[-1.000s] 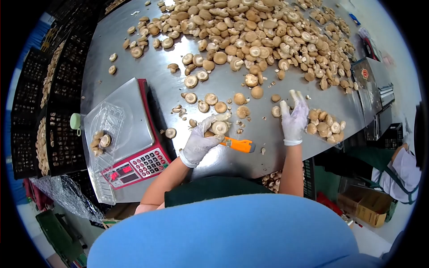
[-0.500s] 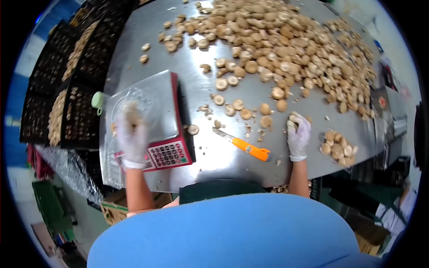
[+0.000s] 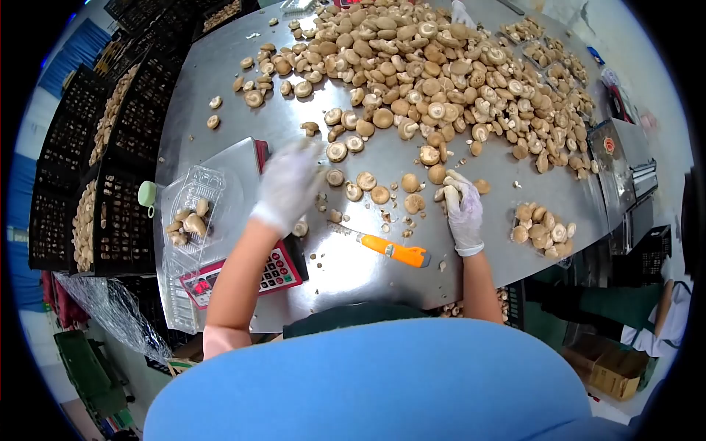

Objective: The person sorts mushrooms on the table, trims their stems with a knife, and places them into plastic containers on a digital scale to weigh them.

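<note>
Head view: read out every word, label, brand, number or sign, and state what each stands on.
No text can be read with certainty.
Scale display: lit red digits, too blurred.
Scale keypad: key markings, too small.
Metal box: red round mark, any lettering too small.
Cardboard box: faint print, too small.

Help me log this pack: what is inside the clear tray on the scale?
A few tan mushrooms lie bunched in the clear tray. The floor beneath them is covered and cannot be seen.
</note>
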`<state>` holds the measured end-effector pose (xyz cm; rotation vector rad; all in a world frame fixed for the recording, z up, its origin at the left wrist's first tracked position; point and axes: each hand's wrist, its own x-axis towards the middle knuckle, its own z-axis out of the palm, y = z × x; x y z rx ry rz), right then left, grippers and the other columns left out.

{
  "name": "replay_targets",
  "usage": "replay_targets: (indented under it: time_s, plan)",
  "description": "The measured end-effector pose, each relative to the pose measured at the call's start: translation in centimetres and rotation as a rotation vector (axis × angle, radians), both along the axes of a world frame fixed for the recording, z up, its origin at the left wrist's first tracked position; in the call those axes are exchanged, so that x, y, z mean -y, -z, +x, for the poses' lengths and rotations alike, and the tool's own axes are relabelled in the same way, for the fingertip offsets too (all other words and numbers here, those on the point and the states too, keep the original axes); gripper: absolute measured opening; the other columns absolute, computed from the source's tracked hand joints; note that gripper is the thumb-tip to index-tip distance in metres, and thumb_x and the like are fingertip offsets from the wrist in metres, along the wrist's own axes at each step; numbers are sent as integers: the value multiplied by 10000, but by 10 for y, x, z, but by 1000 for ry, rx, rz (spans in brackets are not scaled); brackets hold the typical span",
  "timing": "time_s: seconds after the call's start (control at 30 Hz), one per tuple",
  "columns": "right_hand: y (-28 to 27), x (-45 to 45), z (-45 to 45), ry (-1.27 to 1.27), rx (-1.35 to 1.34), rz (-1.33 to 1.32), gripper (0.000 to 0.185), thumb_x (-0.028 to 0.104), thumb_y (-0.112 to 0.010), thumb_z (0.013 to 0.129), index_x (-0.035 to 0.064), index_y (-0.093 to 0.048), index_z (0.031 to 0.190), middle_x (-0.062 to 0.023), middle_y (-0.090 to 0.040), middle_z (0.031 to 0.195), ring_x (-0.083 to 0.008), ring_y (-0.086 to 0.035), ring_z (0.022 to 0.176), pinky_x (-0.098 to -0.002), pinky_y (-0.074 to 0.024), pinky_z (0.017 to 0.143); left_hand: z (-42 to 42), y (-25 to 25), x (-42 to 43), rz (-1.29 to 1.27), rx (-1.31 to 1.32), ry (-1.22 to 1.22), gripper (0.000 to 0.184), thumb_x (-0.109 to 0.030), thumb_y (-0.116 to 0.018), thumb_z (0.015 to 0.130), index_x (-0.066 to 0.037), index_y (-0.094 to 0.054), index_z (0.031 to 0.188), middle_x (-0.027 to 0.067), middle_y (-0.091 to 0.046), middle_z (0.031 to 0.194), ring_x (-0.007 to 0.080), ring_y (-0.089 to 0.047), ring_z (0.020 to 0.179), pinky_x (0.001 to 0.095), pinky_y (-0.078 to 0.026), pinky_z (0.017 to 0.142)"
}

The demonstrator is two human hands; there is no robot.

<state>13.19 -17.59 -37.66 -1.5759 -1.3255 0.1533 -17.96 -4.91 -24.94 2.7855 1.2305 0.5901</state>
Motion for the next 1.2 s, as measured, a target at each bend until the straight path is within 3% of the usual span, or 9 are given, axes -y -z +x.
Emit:
replay_targets:
  time_s: [0.13,0.23,0.43,0.63,0.83,0.97,1.03,1.1,1.2]
  plan:
    - [4,-3,0,32,-65,3,143,87,-670,904,41,-666,1039,-128,-687,1126,-278,-634,1030,-368,-490,929,80,37,-48,-382,-372,-148,401,-147,-584,894,-85,-556,1290,185,-598,1201,359,-586,1126,439,-497,940]
    - [10,-2,3,33,31,89,146,83,-672,901,38,-663,1039,-124,-687,1112,-273,-636,1025,-365,-489,931,102,74,-66,-254,-508,-114,330,-99,-567,895,-83,-576,1224,182,-603,1163,373,-595,1081,445,-507,911]
    - [-16,-21,-3,-4,99,64,218,70,-663,855,69,-673,1074,-93,-679,1156,-293,-615,1075,-386,-474,966,92,83,-54,-384,-211,13,253,-44,-608,829,-87,-631,1077,186,-622,1036,369,-616,975,443,-520,822]
    - [-55,-138,-29,-274,444,-136,559,32,-546,843,193,-533,1378,-115,-536,1387,-344,-538,1222,-432,-469,1025,103,75,-14,-344,-219,286,250,-27,-638,783,-119,-643,1015,158,-660,932,360,-639,893,442,-511,780]
    - [-37,-217,-59,-375,808,-438,434,65,-519,913,225,-570,1313,-118,-539,1266,-307,-554,1168,-407,-526,936,98,43,-16,-473,-124,251,253,-126,-646,815,-72,-614,1060,189,-639,960,363,-627,924,444,-504,820]
    - [-29,-214,-34,-442,611,-189,317,12,-600,826,164,-672,1095,-97,-584,1134,-260,-589,1012,-371,-534,860,72,59,-74,-203,-210,116,229,-150,-597,861,-79,-625,1077,174,-650,1010,359,-646,977,452,-522,855]
    - [-56,-191,-20,-459,63,117,342,-7,-627,783,113,-648,1103,-77,-608,999,-194,-606,862,-312,-530,723,73,53,-106,-191,-308,-60,255,-143,-596,857,-76,-614,1103,184,-638,1065,363,-641,997,446,-525,882]
    - [-95,-153,6,-446,-554,-335,338,4,-645,779,74,-615,1108,-40,-602,890,-130,-582,715,-250,-481,575,81,47,-125,-262,-338,-118,396,-151,-612,854,-88,-566,1242,211,-595,1184,383,-618,1063,453,-515,925]
    - [-90,-126,43,-427,-1088,-208,276,82,-640,864,72,-582,1133,-22,-601,866,-86,-579,697,-209,-431,505,102,43,-135,-401,-331,-99,785,-173,-672,836,-194,-307,1531,243,-452,1402,407,-558,1189,440,-489,1000]
